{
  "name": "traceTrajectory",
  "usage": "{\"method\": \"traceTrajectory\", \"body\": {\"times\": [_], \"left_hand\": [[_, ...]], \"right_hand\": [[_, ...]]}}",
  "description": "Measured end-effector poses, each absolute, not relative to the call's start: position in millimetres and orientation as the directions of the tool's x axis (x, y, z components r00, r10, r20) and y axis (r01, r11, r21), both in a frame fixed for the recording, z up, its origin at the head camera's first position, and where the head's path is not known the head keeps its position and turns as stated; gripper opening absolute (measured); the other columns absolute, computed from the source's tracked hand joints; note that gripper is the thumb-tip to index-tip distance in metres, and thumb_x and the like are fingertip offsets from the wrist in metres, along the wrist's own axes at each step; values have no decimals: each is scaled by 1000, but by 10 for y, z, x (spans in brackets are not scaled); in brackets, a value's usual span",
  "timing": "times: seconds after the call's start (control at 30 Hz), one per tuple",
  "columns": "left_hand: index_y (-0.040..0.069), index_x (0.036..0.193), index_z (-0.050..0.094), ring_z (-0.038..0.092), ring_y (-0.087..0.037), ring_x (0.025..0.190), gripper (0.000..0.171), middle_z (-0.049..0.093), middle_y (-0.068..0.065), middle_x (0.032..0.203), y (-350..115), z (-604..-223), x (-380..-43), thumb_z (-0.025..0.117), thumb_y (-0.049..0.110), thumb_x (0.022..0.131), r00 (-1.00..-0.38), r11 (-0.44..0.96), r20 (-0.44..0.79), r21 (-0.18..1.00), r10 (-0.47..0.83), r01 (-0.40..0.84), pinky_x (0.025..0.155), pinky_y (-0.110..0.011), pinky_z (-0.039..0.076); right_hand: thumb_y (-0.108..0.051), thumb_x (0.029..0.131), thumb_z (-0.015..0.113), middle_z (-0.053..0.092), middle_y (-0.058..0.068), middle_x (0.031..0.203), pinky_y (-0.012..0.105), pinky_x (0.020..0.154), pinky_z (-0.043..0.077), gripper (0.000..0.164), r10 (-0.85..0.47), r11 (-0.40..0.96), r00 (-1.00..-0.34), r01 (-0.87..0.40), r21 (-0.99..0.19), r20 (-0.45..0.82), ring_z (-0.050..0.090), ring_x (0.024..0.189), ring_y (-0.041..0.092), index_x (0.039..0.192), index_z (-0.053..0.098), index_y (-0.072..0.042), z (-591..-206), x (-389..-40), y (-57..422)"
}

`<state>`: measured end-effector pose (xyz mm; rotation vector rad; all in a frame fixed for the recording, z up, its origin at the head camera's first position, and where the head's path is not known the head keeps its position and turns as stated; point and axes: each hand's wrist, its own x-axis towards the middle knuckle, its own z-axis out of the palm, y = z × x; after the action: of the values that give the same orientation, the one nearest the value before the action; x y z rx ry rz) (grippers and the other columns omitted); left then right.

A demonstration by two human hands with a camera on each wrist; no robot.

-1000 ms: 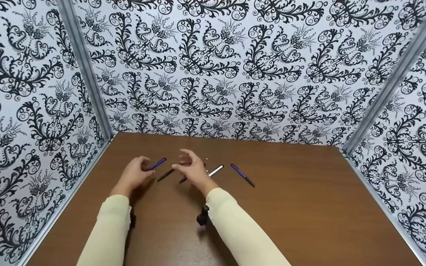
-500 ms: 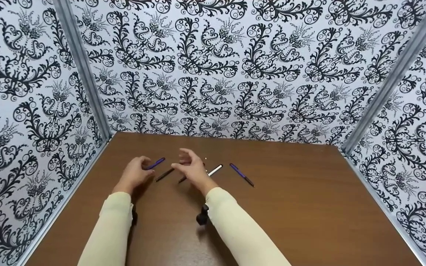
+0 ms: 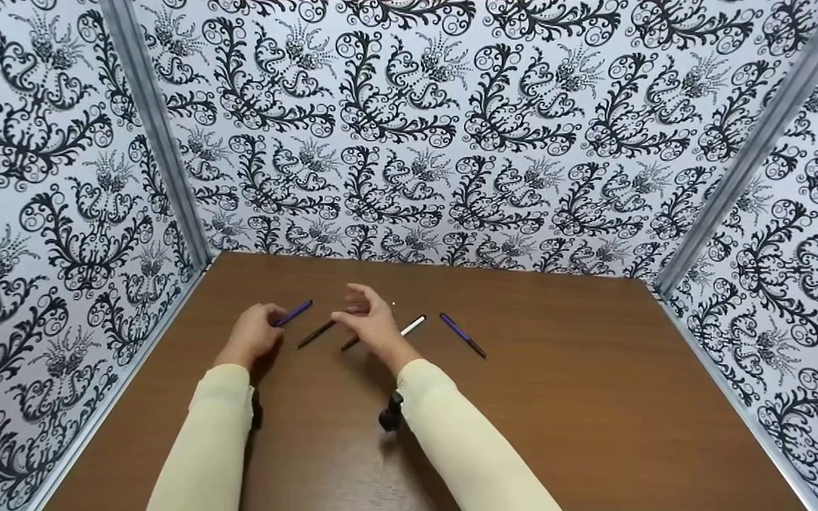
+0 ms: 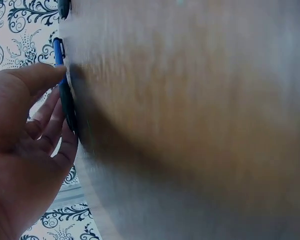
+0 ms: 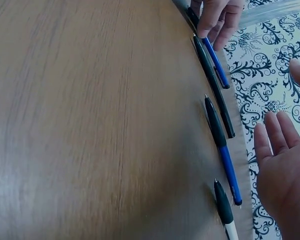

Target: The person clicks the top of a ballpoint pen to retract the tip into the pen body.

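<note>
My left hand (image 3: 253, 332) pinches a blue pen (image 3: 295, 312) with a dark grip, low over the left part of the table. In the left wrist view the thumb lies on the pen's barrel (image 4: 59, 56), with fingers behind its dark grip. My right hand (image 3: 375, 328) hovers over the middle pens, fingers apart and relaxed, holding nothing. A black pen (image 3: 315, 334) lies between the hands. Under the right hand is a blue pen with a dark grip (image 5: 225, 155), mostly hidden in the head view. Beside it lies a white pen (image 3: 413, 325) with a dark grip.
Another blue pen (image 3: 462, 335) lies to the right of the white one. All rest on a brown wooden table (image 3: 593, 397), with patterned walls (image 3: 409, 142) at the back and sides. Grey metal posts (image 3: 157, 128) stand at the back corners.
My left hand has closed in on the blue pen's grip and shifted slightly left, the pen moving a little with it. The right hand has stayed almost still.
</note>
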<state>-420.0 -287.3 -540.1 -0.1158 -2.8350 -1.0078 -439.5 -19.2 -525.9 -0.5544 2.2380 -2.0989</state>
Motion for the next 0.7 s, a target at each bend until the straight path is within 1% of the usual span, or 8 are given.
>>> {"method": "traceTrajectory", "body": {"times": [0.13,0.23,0.43,0.53,0.7], "left_hand": [[-7,132,72,61,-53,127,37,67,-33,133,-2883,-5414,-4217,67,-8,95,-988,789,149,604,26,112,111,-66,48],[-7,129,73,63,-53,124,37,69,-31,129,-2900,-5423,-4235,64,-9,93,-988,793,150,599,22,108,109,-65,50],[-6,128,74,64,-52,123,38,72,-30,127,-2912,-5426,-4248,62,-9,92,-989,789,148,605,23,108,108,-65,51],[-6,127,75,65,-51,122,37,72,-29,127,-2906,-5420,-4250,61,-8,93,-989,781,145,616,15,102,108,-65,52],[-4,129,75,67,-47,121,35,74,-26,126,-2867,-5398,-4273,60,-6,98,-990,762,140,641,-1,90,107,-62,53]], "right_hand": [[-6,94,88,69,13,137,35,97,62,65,-264,37,-936,-249,-968,231,68,122,29,154,60,-7,-5261,-4402,-187],[-5,94,87,68,14,137,36,94,63,66,-267,27,-935,-249,-968,233,68,122,30,154,60,-6,-5264,-4406,-185],[-5,94,87,68,14,137,36,91,64,65,-271,13,-936,-236,-972,223,66,125,34,153,60,-6,-5271,-4399,-174],[-5,95,87,68,14,137,36,92,64,64,-274,20,-934,-242,-970,228,65,127,38,153,60,-6,-5274,-4403,-170],[-6,95,87,68,14,134,35,92,63,63,-273,21,-933,-250,-968,236,62,129,46,152,61,-4,-5276,-4418,-154]]}}
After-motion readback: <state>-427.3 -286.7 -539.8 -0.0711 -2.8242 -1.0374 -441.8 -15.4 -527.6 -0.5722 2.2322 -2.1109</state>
